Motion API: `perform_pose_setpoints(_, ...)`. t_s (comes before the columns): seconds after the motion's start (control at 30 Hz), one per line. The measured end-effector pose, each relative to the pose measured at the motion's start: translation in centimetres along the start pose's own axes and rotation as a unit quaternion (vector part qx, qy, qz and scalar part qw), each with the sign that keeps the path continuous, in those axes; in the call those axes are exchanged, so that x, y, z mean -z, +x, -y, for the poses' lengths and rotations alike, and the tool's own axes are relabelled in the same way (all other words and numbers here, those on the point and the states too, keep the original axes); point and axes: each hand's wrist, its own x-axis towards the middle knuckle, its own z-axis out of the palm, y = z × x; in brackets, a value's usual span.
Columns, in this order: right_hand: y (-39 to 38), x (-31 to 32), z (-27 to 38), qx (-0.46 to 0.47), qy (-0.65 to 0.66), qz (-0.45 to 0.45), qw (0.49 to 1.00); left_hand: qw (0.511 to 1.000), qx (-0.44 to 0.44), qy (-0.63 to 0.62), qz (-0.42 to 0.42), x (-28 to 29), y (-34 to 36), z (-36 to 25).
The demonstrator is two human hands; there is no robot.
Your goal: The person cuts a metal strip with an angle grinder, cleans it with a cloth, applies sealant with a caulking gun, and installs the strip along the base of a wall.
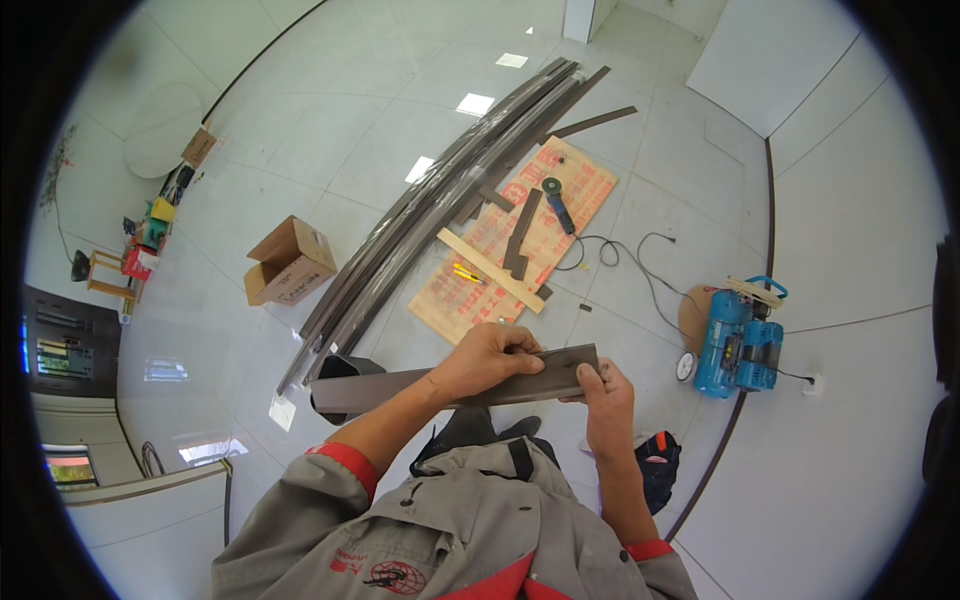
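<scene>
a long brown strip [512,387] is held across the front of the person's waist, above the tiled floor [620,300]. the left hand [495,358] grasps its far edge, thumb and fingers pinching; the right hand [603,393] grips the right end. it looks stiff and fairly light, its smooth face perhaps slippery, the cut corners maybe sharp. the long left part likely tips down, so hands set wider apart on the two edges should steady it. beyond it, a grinder [558,207] lies on a cardboard sheet [447,312].
</scene>
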Motion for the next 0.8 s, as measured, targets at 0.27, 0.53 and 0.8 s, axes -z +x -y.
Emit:
perform_pose_setpoints(0.27, -3.7, -2.1, -3.6, -0.078, -0.011, -0.005, 0.997, 0.989, 0.080, 0.114, -0.053, -1.5, -3.7, 2.5)
perform_pose_setpoints(0.53, -5.5, -2.7, -6.7, -0.163, -0.027, 0.050, 0.985, 0.988, 0.097, -0.120, 0.008, -1.0, -7.0, 7.9)
perform_pose_setpoints(0.8, -4.9, -4.4, -6.9, -0.109, -0.135, 0.057, 0.983, 0.990, 0.126, 0.047, -0.031, -0.6, -6.3, 6.9)
